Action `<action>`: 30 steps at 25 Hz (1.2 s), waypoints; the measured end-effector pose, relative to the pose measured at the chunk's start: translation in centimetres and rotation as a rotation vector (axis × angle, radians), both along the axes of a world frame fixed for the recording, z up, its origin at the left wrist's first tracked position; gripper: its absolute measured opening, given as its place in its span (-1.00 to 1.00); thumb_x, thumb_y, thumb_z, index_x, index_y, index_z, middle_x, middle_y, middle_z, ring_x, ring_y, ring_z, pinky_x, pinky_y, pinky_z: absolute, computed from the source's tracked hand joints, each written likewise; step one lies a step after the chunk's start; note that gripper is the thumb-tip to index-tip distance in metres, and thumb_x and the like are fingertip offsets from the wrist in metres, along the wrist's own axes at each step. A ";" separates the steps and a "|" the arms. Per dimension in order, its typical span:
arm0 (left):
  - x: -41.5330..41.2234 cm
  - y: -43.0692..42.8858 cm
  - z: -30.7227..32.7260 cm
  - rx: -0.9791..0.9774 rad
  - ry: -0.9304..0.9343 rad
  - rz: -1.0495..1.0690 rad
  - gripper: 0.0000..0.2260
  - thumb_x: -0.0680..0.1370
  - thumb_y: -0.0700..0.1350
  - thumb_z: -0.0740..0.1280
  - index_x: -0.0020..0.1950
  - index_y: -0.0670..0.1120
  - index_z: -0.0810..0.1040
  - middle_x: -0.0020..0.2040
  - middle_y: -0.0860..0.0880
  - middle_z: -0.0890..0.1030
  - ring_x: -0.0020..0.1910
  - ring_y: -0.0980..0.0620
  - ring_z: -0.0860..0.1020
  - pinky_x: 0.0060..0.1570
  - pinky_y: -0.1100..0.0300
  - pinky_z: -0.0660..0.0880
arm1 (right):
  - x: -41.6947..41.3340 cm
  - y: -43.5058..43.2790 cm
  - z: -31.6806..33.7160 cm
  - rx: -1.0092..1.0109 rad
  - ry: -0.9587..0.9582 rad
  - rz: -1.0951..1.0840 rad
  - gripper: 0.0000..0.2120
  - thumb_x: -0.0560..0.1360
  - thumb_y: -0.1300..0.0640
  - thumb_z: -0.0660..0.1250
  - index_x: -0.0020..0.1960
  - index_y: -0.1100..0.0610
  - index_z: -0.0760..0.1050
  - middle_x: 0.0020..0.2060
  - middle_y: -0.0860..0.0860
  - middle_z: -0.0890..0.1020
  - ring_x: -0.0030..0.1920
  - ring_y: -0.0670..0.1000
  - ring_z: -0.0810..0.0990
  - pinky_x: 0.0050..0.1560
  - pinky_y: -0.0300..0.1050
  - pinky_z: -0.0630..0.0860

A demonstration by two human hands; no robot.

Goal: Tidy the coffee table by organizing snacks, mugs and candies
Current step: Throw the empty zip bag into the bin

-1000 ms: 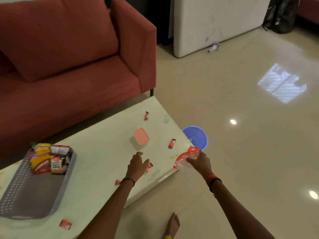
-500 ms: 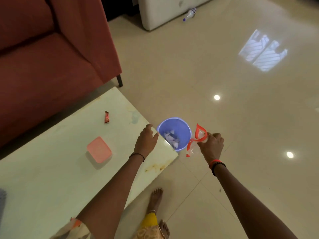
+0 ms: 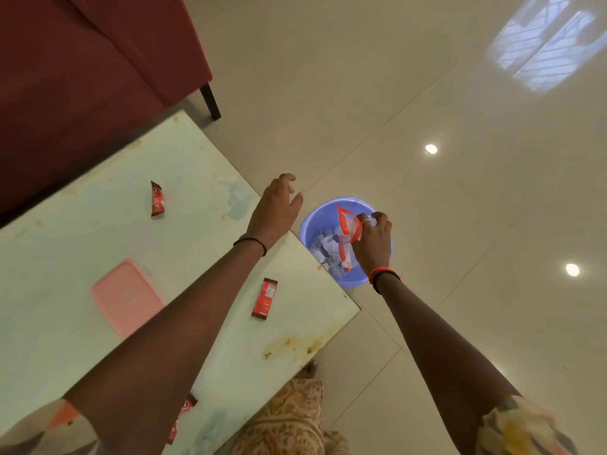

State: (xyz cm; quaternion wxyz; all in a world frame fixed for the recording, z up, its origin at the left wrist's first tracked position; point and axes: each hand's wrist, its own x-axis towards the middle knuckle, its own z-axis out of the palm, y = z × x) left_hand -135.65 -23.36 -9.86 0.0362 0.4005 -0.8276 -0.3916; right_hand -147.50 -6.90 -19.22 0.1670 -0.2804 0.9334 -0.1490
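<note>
Pinching the clear wrapper with red edges (image 3: 348, 232) between the fingertips of my right hand (image 3: 372, 243), I have it hanging over the blue bin (image 3: 369, 278) on the floor just beside the coffee table (image 3: 197, 224). It looks feather-light, limp and crinkly, so a pinch at its top edge should do and it may flutter when dropped. My left hand (image 3: 276, 210) hovers empty, fingers loosely spread, above the table corner, with two red candy packets (image 3: 264, 297) lying nearby.

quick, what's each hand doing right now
left hand: open, holding nothing, over the table corner
right hand: closed on a red and clear wrapper above the blue bin
</note>
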 end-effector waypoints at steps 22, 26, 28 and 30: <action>13.5 3.8 12.3 -0.138 0.047 0.223 -0.71 0.58 -0.10 0.24 0.28 -0.17 0.43 0.25 -0.18 0.46 0.22 -0.15 0.46 0.22 0.01 0.43 | 6.9 1.5 18.2 -0.177 -0.247 -0.128 -0.64 0.44 0.45 0.12 0.13 0.27 0.55 0.19 0.21 0.49 0.05 0.14 0.52 0.06 -0.07 0.44; 21.7 6.9 17.2 -0.224 0.038 0.353 -0.71 0.57 -0.10 0.26 0.26 -0.17 0.44 0.29 -0.15 0.43 0.22 -0.14 0.47 0.23 0.01 0.43 | 15.0 0.5 25.1 -0.282 -0.222 0.039 -0.67 0.45 0.42 0.16 0.13 0.26 0.55 0.12 0.22 0.55 0.19 0.17 0.46 0.10 -0.24 0.31; 26.2 8.5 19.4 -0.245 0.023 0.439 -0.71 0.56 -0.11 0.27 0.26 -0.17 0.44 0.31 -0.13 0.44 0.25 -0.12 0.46 0.25 0.05 0.39 | 20.1 0.4 28.2 -0.332 -0.263 0.115 -0.66 0.43 0.43 0.16 0.13 0.23 0.54 0.16 0.17 0.51 0.24 0.14 0.42 0.09 -0.45 0.29; 30.9 10.3 21.3 -0.259 0.005 0.503 -0.70 0.56 -0.12 0.26 0.27 -0.16 0.44 0.33 -0.10 0.44 0.30 -0.10 0.43 0.31 0.05 0.36 | 25.4 0.4 30.8 -0.344 -0.322 0.203 -0.64 0.44 0.43 0.15 0.14 0.20 0.52 0.20 0.15 0.46 0.23 0.15 0.42 0.14 -0.36 0.37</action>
